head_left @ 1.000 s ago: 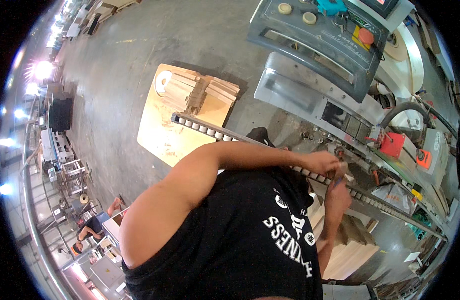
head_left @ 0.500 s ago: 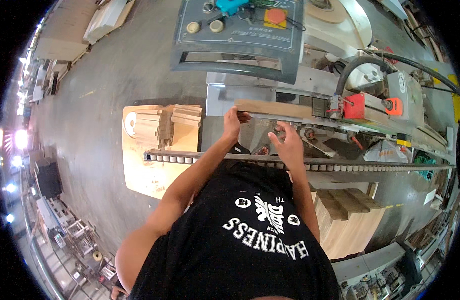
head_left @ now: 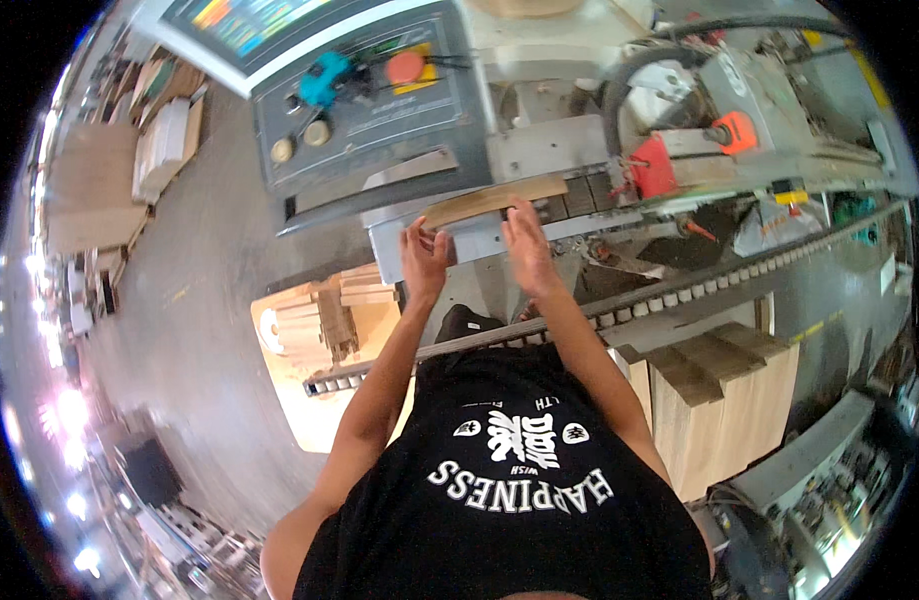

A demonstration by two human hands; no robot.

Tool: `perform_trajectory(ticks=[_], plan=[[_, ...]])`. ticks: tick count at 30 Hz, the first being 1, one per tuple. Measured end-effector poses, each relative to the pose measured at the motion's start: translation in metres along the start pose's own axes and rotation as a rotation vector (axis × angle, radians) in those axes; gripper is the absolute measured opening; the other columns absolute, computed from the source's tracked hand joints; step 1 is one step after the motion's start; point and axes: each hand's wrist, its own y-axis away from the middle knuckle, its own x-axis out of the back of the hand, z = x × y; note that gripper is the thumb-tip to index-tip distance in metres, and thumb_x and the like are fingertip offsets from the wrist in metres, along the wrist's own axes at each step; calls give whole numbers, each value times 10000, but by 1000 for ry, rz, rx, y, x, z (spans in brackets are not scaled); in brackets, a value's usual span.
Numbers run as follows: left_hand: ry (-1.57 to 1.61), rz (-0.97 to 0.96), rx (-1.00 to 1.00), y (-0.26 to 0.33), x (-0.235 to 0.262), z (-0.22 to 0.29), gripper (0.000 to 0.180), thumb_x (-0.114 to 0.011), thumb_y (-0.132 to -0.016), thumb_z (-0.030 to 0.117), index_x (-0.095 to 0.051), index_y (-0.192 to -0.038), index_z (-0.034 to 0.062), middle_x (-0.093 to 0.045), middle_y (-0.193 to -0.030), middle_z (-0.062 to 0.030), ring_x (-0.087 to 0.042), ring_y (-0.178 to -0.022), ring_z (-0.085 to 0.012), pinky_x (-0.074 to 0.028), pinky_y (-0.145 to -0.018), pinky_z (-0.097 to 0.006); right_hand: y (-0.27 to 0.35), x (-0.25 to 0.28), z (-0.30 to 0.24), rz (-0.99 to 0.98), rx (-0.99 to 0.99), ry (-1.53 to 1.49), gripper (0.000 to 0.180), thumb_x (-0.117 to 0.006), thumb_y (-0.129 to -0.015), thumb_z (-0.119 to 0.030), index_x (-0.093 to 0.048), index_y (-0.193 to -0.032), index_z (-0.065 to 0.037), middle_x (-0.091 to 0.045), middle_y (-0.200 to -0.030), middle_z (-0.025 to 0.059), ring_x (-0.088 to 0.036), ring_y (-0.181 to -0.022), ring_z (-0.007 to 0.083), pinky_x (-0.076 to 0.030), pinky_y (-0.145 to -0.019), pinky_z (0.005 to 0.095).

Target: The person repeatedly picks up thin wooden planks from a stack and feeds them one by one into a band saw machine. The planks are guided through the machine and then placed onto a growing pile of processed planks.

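My left hand (head_left: 425, 260) holds the left end of a flat wooden board (head_left: 494, 200), fingers closed around it. My right hand (head_left: 524, 240) lies on the board's middle with fingers flat and straight. The board rests on the grey machine surface (head_left: 539, 150), below the control panel (head_left: 364, 100).

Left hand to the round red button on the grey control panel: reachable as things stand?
Probably yes. The left hand rests at the near end of the wooden strip, just below the grey control panel. Nothing lies between it and the red button, though it would have to leave the strip.
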Motion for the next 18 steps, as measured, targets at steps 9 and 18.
perform_trajectory(ticks=[9, 18], plan=[[-411, -268, -583, -57, 7, -29, 475, -793, -922, 266, -682, -1384, 255, -628, -1249, -68, -581, -1188, -300, -397, -1038, -473, -3, -2, 4, -3, 62, 95, 696, -729, -1008, -473, -481, -1572, -150, 234, -1776, 217, 37, -1673, 290, -73, -1322, 413], [-391, -268, -582, -49, -52, 27, 389, -722, -968, 202, -679, -1355, 225, -619, -1212, -94, -574, -1172, -336, -379, -1038, -527, -11, 19, -32, 154, 257, -16, 478, -659, -1055, -413, -595, -1438, -135, 223, -1780, 212, -28, -1672, 277, -136, -1324, 419]])
